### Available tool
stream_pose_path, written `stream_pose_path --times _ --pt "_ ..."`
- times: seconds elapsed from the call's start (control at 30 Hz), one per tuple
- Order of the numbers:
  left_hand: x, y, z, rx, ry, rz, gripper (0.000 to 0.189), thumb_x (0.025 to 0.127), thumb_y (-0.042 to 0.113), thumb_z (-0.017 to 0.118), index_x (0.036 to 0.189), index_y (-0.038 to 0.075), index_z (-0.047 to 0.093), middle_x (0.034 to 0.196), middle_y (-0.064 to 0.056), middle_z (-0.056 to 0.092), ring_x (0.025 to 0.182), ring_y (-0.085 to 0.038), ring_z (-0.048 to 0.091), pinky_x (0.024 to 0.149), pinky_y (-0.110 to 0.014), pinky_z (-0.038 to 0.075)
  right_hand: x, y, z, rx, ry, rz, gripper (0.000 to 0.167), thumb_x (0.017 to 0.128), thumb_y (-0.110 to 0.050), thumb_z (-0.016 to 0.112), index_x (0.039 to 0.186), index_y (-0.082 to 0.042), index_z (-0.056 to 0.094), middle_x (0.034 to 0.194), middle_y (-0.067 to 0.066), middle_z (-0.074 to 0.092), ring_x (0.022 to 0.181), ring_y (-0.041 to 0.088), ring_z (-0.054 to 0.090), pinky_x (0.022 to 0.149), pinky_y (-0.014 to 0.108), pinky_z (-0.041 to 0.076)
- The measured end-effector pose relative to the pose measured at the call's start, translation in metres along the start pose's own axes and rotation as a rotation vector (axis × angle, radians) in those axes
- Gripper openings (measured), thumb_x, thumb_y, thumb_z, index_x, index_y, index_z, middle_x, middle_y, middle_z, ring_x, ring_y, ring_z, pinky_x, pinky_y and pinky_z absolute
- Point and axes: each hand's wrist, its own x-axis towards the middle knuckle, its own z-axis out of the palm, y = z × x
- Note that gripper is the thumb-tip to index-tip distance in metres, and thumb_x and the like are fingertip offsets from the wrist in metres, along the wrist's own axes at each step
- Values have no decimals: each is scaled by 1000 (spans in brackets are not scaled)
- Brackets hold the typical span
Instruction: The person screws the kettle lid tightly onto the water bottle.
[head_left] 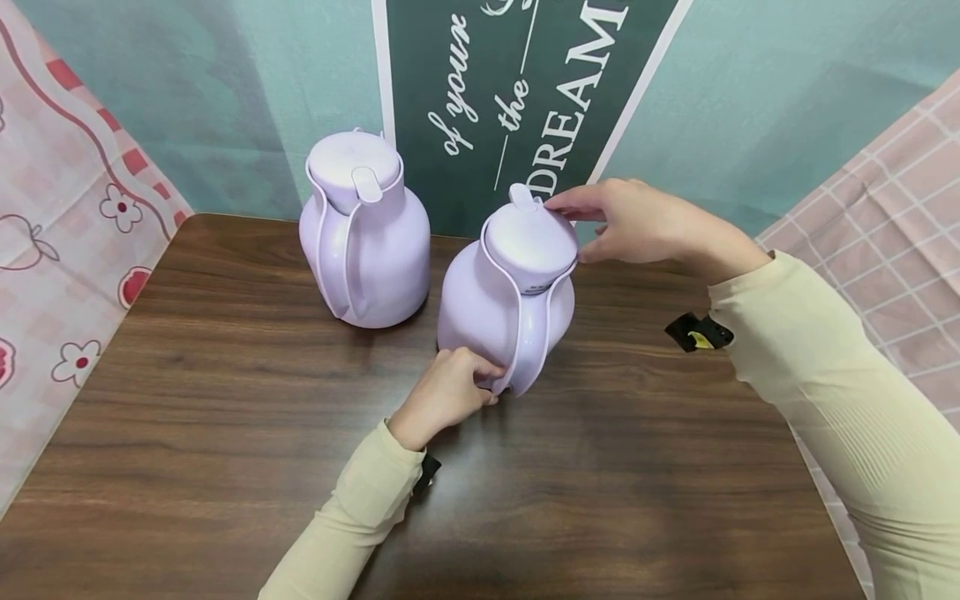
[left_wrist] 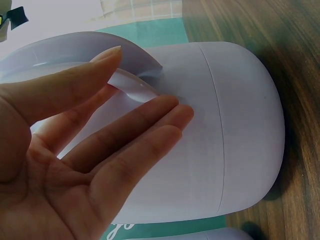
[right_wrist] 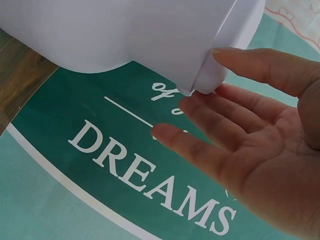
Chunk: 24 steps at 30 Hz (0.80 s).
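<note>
A pale lilac thermos jug (head_left: 476, 304) stands on the brown wooden table, right of a similar jug (head_left: 386, 258). My left hand (head_left: 446, 387) pinches the lower part of its looped handle (left_wrist: 137, 90) between thumb and index finger. The other fingers extend along the jug's body in the left wrist view. At the top, my right hand (head_left: 645, 221) holds the round lid (head_left: 532, 237) at its edge, thumb on the near side and fingers around the far side by the spout. The lid's tab (head_left: 522, 197) points away from the handle.
On the second jug, the lid tab (head_left: 366, 185) lies toward its handle. Behind the table (head_left: 225, 400) hangs a teal cloth with a dark green lettered panel (head_left: 465, 183). Patterned pink-and-white cloths (head_left: 67, 250) border both sides.
</note>
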Motion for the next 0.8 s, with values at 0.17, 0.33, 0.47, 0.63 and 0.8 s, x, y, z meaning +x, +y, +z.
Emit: stream_pose_path --times 0.17,0.33,0.47,0.63,0.8 --pt "0 0 -1 -11 1 -6 28 70 9 75 97 13 73 98 0 68 93 -15 61 81 -33 46 0 -1 1 45 24 18 59 75 -3 68 131 -3 47 126 17 52 114 30 51 93 44 38" --pt "0 0 -1 -19 4 -8 28 69 9 76 97 13 73 97 0 68 95 -15 61 82 -33 46 -2 -4 3 64 83 49 51 74 -2 68 123 0 54 118 17 58 107 28 56 92 41 38" --pt "0 0 -1 -13 6 -1 27 69 9 76 96 12 73 97 0 68 95 -15 61 81 -32 46 -4 -7 5 71 116 77 48 72 -2 70 118 2 58 113 17 61 104 29 58 92 41 37" --pt "0 0 -1 -17 5 -4 28 69 10 76 97 12 73 97 1 68 96 -15 60 82 -32 45 -6 -11 7 99 155 142 42 71 -3 70 111 2 62 104 16 64 99 28 61 88 40 40" --pt "1 0 0 -25 10 -6 27 69 8 76 96 12 73 97 2 68 96 -15 60 82 -32 45 -7 -15 8 94 191 191 33 69 -3 69 102 1 66 94 13 68 90 23 64 73 24 46"
